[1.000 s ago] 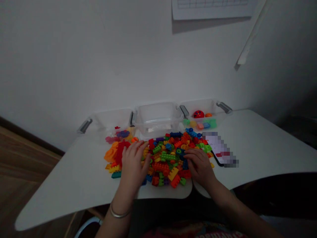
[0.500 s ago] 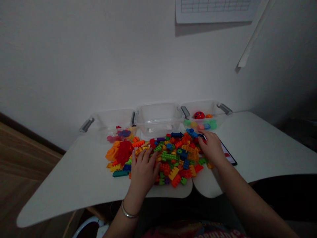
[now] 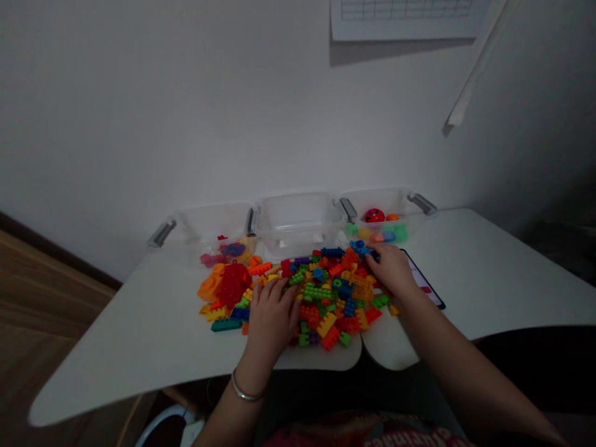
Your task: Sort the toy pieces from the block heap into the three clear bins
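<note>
A heap of small plastic building bricks in many colours lies on the white table in front of me. My left hand, with a bracelet at the wrist, rests flat on the near left part of the heap with its fingers spread. My right hand is at the heap's far right corner. Its fingertips touch some blue bricks there, and whether they grip one is hidden. A large red piece and an orange piece lie at the heap's left edge.
Three clear plastic bins stand along the wall: the left bin holds a few pieces, nothing shows in the middle bin, and the right bin holds a red round toy and pastel pieces. A phone lies right of my right hand.
My right hand has moved from the heap's near right side to its far right corner, partly covering the phone. My left hand has drawn back a little.
</note>
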Available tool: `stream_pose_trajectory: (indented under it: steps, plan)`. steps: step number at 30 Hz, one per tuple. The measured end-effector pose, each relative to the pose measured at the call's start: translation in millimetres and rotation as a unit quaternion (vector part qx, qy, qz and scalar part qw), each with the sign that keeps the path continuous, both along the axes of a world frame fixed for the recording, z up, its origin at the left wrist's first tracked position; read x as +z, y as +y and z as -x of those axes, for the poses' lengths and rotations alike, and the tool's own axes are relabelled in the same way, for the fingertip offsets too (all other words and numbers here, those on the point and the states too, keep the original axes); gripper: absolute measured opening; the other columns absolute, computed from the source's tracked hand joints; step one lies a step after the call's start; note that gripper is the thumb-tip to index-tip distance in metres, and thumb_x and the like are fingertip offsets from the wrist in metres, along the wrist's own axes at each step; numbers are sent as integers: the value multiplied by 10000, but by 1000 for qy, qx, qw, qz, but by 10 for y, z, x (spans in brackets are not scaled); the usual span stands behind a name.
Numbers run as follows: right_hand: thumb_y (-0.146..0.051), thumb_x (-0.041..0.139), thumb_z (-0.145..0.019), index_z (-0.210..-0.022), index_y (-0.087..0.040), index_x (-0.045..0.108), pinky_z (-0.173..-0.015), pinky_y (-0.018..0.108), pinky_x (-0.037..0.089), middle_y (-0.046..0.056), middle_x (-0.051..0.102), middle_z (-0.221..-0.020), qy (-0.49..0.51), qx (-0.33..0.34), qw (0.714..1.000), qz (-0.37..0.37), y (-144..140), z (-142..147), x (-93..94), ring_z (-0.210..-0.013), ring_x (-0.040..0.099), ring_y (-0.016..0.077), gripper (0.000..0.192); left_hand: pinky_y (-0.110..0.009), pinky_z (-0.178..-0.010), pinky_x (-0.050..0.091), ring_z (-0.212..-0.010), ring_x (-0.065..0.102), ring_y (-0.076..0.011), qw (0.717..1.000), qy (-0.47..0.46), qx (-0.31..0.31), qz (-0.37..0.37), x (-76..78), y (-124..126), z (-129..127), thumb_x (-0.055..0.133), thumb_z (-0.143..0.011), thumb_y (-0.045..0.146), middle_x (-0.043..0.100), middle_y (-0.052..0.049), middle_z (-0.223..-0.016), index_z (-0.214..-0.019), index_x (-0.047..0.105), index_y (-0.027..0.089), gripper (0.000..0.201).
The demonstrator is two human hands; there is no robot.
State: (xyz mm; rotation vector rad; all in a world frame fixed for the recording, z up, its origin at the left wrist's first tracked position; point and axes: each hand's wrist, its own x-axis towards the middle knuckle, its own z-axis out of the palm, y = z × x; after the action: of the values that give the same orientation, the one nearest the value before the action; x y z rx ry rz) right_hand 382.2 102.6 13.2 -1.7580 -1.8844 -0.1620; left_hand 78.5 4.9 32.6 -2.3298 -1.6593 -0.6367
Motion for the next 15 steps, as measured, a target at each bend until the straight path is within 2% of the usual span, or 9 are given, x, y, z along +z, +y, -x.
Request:
stream_pose_trajectory:
  steps: [15]
  plan:
    - [-257,575,-812,-856,-214,658,-798,359,469,60,733,-927,76,2,997,4,144,4,-79,-850,652,230,103,-627,-1122,292,-1165,583,-305,1000,-10,-2,-14,0,-8,-28,515,-915,321,680,-89,-1222,-1073,707,246,260]
